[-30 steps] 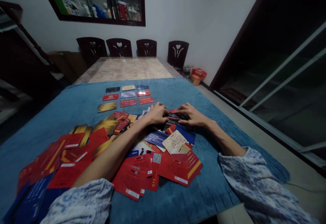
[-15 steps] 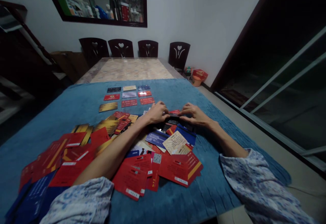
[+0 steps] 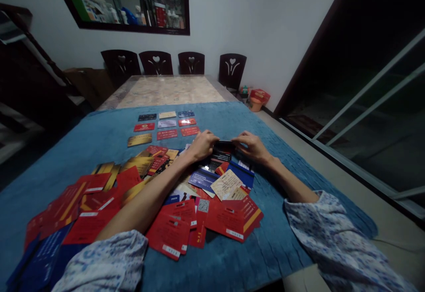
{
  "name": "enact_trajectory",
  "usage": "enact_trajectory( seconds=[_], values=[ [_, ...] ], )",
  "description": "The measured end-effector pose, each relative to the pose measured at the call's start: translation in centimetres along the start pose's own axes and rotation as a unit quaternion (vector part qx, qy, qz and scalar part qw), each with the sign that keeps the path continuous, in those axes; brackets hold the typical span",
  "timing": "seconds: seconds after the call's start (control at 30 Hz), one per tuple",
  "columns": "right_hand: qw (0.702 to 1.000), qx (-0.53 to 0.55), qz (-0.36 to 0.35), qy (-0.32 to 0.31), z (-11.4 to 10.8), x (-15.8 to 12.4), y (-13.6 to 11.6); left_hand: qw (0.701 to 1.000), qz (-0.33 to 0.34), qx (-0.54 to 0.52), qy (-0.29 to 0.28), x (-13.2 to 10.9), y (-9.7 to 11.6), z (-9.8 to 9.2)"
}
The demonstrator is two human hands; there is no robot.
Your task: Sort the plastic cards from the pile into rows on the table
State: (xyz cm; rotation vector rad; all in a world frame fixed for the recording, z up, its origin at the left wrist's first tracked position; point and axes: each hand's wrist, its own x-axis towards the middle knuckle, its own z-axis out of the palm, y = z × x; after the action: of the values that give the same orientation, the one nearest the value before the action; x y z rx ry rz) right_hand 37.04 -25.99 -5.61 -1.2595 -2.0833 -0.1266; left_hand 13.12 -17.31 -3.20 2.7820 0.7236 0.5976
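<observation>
My left hand (image 3: 203, 145) and my right hand (image 3: 251, 145) pinch the two ends of a dark card (image 3: 223, 149) and hold it tilted just above the heap. Under my forearms a loose heap of cards (image 3: 172, 194) in red, gold, blue and cream spreads over a blue cloth (image 3: 109, 137). Beyond my hands lie neat rows of cards (image 3: 165, 124), with a single gold card (image 3: 140, 140) at their near left.
The cloth covers the near part of a long marble-topped table (image 3: 169, 90). Several dark chairs (image 3: 172, 63) stand at its far end under a framed wall cabinet (image 3: 126, 2). A red container (image 3: 259, 97) sits on the floor at right, beside glass sliding doors (image 3: 372, 119).
Both hands have lifted the dark card off the heap and raised it a little away from me.
</observation>
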Motion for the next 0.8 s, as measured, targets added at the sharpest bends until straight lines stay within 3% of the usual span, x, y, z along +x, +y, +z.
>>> enact_trajectory(
  seconds=[0.3,0.63,0.8],
  values=[
    [0.997,-0.028,0.066,0.0,0.2,-0.1,-0.9,0.999,-0.044,-0.006,0.022,-0.3,0.8,0.0],
    [0.993,-0.093,0.059,-0.035,0.5,-0.1,-1.0,0.998,-0.051,0.032,0.003,-0.5,1.6,-0.1],
    [0.989,-0.131,0.055,-0.028,1.3,-0.1,-0.9,0.996,-0.081,0.026,0.03,-0.3,2.2,0.2]
  ],
)
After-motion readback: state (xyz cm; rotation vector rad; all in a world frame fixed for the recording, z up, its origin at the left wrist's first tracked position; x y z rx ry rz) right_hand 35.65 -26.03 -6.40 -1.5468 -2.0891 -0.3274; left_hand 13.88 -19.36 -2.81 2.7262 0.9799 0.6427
